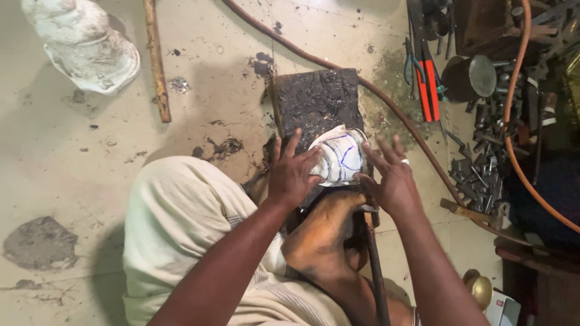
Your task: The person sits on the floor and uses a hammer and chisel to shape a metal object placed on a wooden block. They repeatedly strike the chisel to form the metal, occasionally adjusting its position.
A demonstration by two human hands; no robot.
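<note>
While both hands press the white marked piece [339, 158] onto the dark block [317, 99], keep left hand [292, 175] and right hand [391, 180] splayed flat, gripping nothing; steady pressure should stop slipping

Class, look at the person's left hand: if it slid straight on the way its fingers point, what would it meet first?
The left hand already touches the white cloth with blue lines; going on, it would probably press further onto that cloth on the dark block.
</note>
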